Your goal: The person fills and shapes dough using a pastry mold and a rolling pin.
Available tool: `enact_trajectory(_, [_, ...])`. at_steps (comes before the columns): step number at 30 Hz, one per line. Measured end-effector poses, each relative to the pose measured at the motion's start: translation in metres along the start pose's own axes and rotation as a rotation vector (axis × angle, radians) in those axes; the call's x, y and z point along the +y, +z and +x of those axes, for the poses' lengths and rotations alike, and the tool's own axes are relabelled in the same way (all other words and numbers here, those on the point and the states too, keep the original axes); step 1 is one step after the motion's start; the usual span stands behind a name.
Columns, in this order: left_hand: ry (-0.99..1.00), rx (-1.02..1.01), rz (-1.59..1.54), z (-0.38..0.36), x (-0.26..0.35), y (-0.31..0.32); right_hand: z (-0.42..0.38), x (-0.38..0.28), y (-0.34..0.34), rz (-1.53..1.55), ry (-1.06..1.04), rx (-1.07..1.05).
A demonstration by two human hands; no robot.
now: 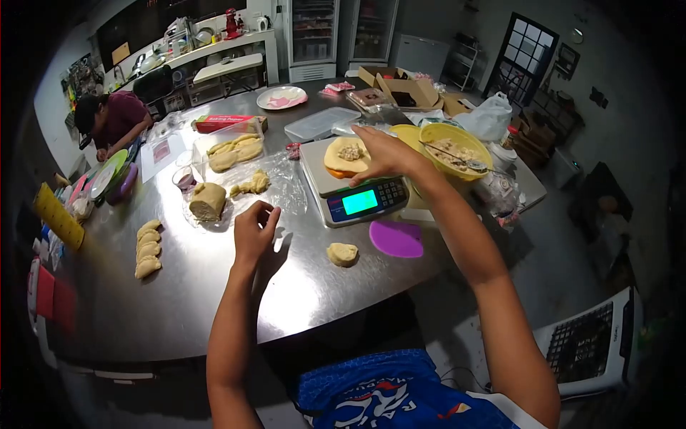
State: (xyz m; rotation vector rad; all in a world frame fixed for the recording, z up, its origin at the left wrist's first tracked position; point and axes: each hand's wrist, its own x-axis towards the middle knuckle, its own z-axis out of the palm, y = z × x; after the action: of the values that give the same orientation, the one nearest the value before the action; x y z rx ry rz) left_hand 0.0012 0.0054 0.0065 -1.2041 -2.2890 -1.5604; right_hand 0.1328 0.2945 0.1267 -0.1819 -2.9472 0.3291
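My right hand [389, 154] is spread over the digital scale [336, 168], thumb and fingers apart around the right side of a flat dough round [339, 159]. A small heap of crumbly filling [351, 151] sits on the dough, and something orange [341, 173] shows beneath it. Whether the fingers press on the dough is hard to tell. My left hand [255, 232] hovers over the table with loosely bent fingers and nothing visible in them. Beyond it are a dough block [208, 201] and dough scraps [251, 184] on plastic wrap. A dough lump [343, 254] lies before the scale.
A purple scraper [396, 239] lies right of the lump. Several folded pastries [148, 249] form a row at left. The yellow bowl [457, 139] of filling holds a spoon. A plastic tub [229, 146] contains more dough. Another person [114, 121] leans over the table's far left.
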Motion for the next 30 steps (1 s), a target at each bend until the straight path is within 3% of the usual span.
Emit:
enact_trajectory(2, [-0.019, 0.008, -0.029, -0.002, 0.0, 0.0, 0.007, 0.011, 0.018, -0.115, 0.019, -0.067])
enact_trajectory(5, [-0.022, 0.027, -0.019, -0.004, -0.003, -0.002, 0.028, 0.041, 0.039, -0.038, 0.024, -0.134])
enact_trajectory(10, [-0.425, -0.115, -0.501, 0.001, -0.004, 0.002, 0.042, 0.062, 0.051, 0.007, -0.004, -0.167])
enact_trajectory(14, [-0.636, -0.224, -0.732, 0.014, 0.015, 0.022, 0.037, 0.04, 0.052, 0.058, -0.056, -0.119])
enact_trajectory(15, [-0.71, -0.238, -0.81, 0.015, 0.023, 0.03, 0.034, 0.035, 0.06, 0.076, -0.121, -0.023])
enact_trajectory(18, [-0.832, -0.162, -1.022, 0.026, 0.021, 0.059, 0.022, 0.004, 0.07, 0.094, -0.152, 0.007])
enact_trajectory(19, [-0.829, -0.132, -1.09, 0.026, 0.021, 0.069, 0.016, -0.007, 0.075, 0.135, -0.181, 0.059])
enact_trajectory(20, [-0.799, -0.12, -1.361, 0.027, 0.011, 0.078, 0.012, -0.017, 0.081, 0.138, -0.181, 0.062])
enact_trajectory(24, [-0.636, 0.027, -1.356, 0.015, 0.018, 0.079, -0.006, -0.051, 0.086, 0.138, -0.194, 0.12])
enact_trajectory(28, [-0.563, 0.14, -1.309, -0.025, 0.059, 0.039, -0.033, -0.067, 0.08, 0.428, -0.337, 0.24])
enact_trajectory(30, [-0.482, 0.056, -1.334, -0.049, 0.076, 0.019, -0.051, -0.081, 0.079, 0.893, -0.264, 0.254])
